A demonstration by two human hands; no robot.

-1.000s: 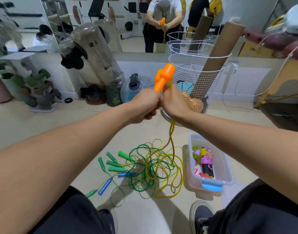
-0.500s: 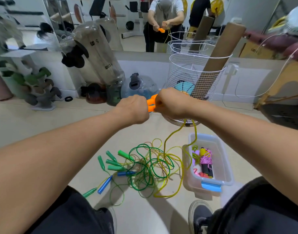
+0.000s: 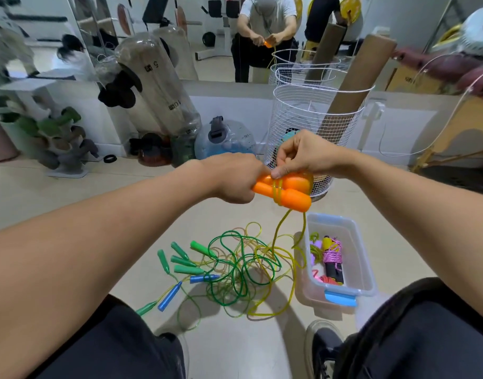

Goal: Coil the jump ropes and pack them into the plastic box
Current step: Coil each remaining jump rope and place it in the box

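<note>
At the center of the frame, we grip the orange handles (image 3: 282, 194) in our curled left hand (image 3: 232, 179) while our right hand (image 3: 303, 154) pinches yellow rope (image 3: 278, 233) wound around them. We judge the coiling just begun: next, more turns from the lower-center slack, then the plastic box (image 3: 358, 250) at lower right.
</note>
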